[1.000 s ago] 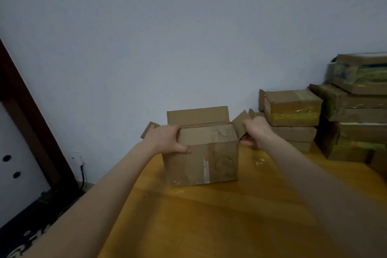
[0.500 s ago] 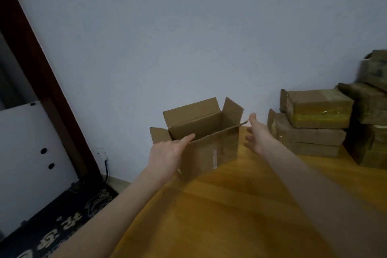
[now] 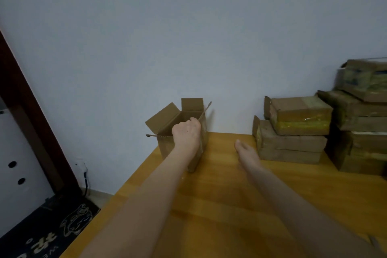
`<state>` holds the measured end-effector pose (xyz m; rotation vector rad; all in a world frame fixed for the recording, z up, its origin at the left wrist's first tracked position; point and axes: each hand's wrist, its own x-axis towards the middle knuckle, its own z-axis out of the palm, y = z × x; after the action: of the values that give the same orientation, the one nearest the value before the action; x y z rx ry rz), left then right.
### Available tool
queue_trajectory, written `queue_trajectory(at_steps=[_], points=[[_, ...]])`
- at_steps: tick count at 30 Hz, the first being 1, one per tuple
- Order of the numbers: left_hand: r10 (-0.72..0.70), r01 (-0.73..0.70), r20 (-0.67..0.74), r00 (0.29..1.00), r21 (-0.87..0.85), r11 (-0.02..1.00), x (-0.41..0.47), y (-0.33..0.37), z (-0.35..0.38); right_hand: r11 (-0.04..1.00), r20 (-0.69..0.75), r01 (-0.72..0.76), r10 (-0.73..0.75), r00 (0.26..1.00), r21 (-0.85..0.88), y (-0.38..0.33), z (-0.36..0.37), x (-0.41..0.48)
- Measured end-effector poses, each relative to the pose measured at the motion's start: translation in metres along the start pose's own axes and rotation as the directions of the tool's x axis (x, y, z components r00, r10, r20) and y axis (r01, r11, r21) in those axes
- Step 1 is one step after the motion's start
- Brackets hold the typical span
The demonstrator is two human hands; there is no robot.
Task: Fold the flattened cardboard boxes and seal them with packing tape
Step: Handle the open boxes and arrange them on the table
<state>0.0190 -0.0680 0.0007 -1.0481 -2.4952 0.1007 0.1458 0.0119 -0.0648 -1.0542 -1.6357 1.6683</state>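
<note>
While the wooden tabletop [image 3: 230, 205] is carrying everything here, the stacks of taped boxes [image 3: 297, 132] are taking up its right side, and the open cardboard box [image 3: 167, 148] is standing upright well apart from them at the tabletop's far left corner, close to the wall [image 3: 188, 37]. Its top flaps [image 3: 163, 116] are standing up and out, so the top is not yet folded shut. The box is sitting with one corner turned toward the person, and its long axis appears to be running away from them toward the wall. The left hand [image 3: 186, 132] is the one on it: it is reaching over the near right rim, fingers curled over the edge and gripping the cardboard. The right hand [image 3: 245, 150] is lying to the right of the box, between it and the nearer stack, fingers straight and together, holding nothing; whether it is touching the tabletop I cannot tell. Closing the flaps is likely calling for that free hand to come leftward to the box — and no tape roll is showing anywhere in view.
</note>
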Motion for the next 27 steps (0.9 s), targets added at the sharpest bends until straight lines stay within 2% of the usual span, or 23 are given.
queue_trajectory(at_steps=[1, 3, 5, 7, 9, 11, 12, 14, 16, 19, 23, 25, 27], points=[[0.007, -0.007, -0.007, 1.0, -0.014, 1.0, 0.004, 0.003, 0.001, 0.999, -0.027, 0.044, -0.045, 0.999, -0.029, -0.003, -0.006, -0.001], [0.07, -0.076, -0.131, 0.989, -0.042, 0.996, 0.011, 0.016, 0.002, 0.982, -0.141, 0.155, -0.169, 0.975, -0.105, -0.012, -0.024, 0.001], [0.201, -0.237, -0.294, 0.934, -0.091, 0.967, 0.013, 0.041, -0.005, 0.949, -0.289, 0.234, -0.29, 0.912, -0.213, -0.026, -0.048, 0.007], [0.273, -0.371, -0.359, 0.893, -0.242, 0.896, 0.016, 0.076, -0.014, 0.91, -0.417, 0.245, -0.375, 0.828, -0.334, -0.041, -0.077, 0.015], [0.237, -0.325, -0.228, 0.944, -0.546, 0.772, 0.024, 0.111, -0.022, 0.873, -0.525, 0.183, -0.427, 0.736, -0.453, -0.052, -0.108, 0.024], [0.23, -0.13, 0.007, 0.973, -0.807, 0.576, 0.039, 0.144, -0.028, 0.841, -0.586, 0.109, -0.456, 0.67, -0.531, -0.062, -0.138, 0.037], [0.237, -0.043, 0.082, 0.968, -0.877, 0.478, 0.046, 0.158, -0.03, 0.834, -0.596, 0.075, -0.45, 0.665, -0.547, -0.066, -0.151, 0.044], [0.242, 0.095, 0.181, 0.953, -0.939, 0.329, 0.059, 0.181, -0.035, 0.849, -0.581, 0.029, -0.385, 0.717, -0.527, -0.071, -0.171, 0.061], [0.237, 0.216, 0.269, 0.934, -0.95, 0.227, 0.074, 0.201, -0.032, 0.866, -0.532, 0.003, -0.31, 0.788, -0.5, -0.071, -0.18, 0.075], [0.244, 0.323, 0.34, 0.908, -0.94, 0.107, 0.086, 0.217, -0.024, 0.902, -0.519, 0.022, -0.267, 0.812, -0.43, -0.067, -0.183, 0.089], [0.147, 0.207, 0.198, 0.969, -0.977, -0.047, 0.072, 0.206, -0.022, 0.963, -0.528, 0.122, -0.234, 0.816, -0.239, -0.066, -0.184, 0.078], [0.052, 0.107, 0.102, 0.993, -0.988, -0.11, 0.052, 0.183, -0.031, 0.968, -0.473, 0.222, -0.25, 0.845, -0.116, -0.063, -0.178, 0.061], [-0.024, 0.058, 0.062, 0.998, -0.987, -0.153, 0.031, 0.157, -0.038, 0.964, -0.408, 0.26, -0.261, 0.875, -0.059, -0.058, -0.167, 0.044]])
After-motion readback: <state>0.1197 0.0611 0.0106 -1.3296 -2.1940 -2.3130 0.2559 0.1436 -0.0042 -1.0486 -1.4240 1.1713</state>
